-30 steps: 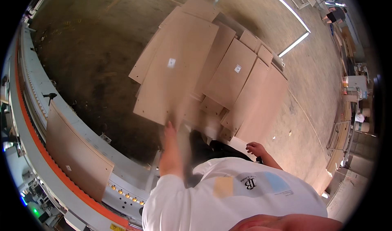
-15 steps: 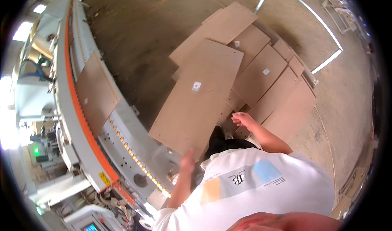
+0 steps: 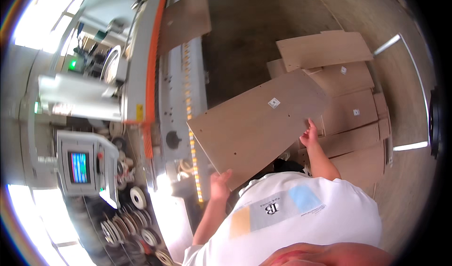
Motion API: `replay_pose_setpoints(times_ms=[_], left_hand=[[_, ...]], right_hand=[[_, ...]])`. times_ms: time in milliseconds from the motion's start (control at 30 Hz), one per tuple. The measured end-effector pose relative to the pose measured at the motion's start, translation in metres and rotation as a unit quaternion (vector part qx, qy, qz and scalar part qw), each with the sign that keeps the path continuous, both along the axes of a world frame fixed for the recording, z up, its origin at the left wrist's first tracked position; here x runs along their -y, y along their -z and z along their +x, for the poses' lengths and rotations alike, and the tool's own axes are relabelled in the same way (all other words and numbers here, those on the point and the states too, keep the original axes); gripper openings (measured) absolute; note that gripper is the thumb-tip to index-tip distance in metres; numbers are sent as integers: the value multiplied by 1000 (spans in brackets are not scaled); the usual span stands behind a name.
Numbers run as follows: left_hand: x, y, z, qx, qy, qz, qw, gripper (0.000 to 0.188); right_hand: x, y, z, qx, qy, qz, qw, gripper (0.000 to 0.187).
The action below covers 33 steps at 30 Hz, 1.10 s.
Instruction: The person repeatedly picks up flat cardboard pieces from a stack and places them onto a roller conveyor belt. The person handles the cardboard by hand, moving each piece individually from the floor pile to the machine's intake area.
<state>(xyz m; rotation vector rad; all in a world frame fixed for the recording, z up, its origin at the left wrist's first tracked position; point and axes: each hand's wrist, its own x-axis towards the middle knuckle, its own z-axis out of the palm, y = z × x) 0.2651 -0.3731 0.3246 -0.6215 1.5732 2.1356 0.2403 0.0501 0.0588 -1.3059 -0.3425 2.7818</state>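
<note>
Left hand [image 3: 219,186] pinching the brown panel [image 3: 261,122] near one corner, can't tell if right hand [image 3: 309,136] grips—uneven support could tip it!

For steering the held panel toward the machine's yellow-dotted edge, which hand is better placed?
Likely the left hand: it grips the panel at its left end, nearer the machine. The right hand is at the long edge, closer to the stacked panels.

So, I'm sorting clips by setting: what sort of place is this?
Probably a woodworking workshop: there's a long machine, a control screen, and a brown panel in hand near a pile of others.
</note>
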Motion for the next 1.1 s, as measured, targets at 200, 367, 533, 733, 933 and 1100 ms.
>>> replay_pose_setpoints(times_ms=[200,367,533,733,933,1100], left_hand=[[143,48,116,-7,-89,-9,996,41],[201,72,211,-63,-123,-214,967,43],[253,71,298,21,-43,-466,883,91],[295,94,403,50,-25,-539,841,110],[330,111,484,148,-94,-571,802,108],[353,126,496,127,-208,-521,818,101]], right_hand=[[102,-61,13,-58,-92,58,992,34],[185,-76,8,-135,-197,56,969,44],[288,-104,22,-205,-315,57,925,40],[403,-71,44,-171,-454,64,872,31],[496,-105,38,-175,-783,284,525,48],[554,-80,3,-179,-820,379,389,52]])
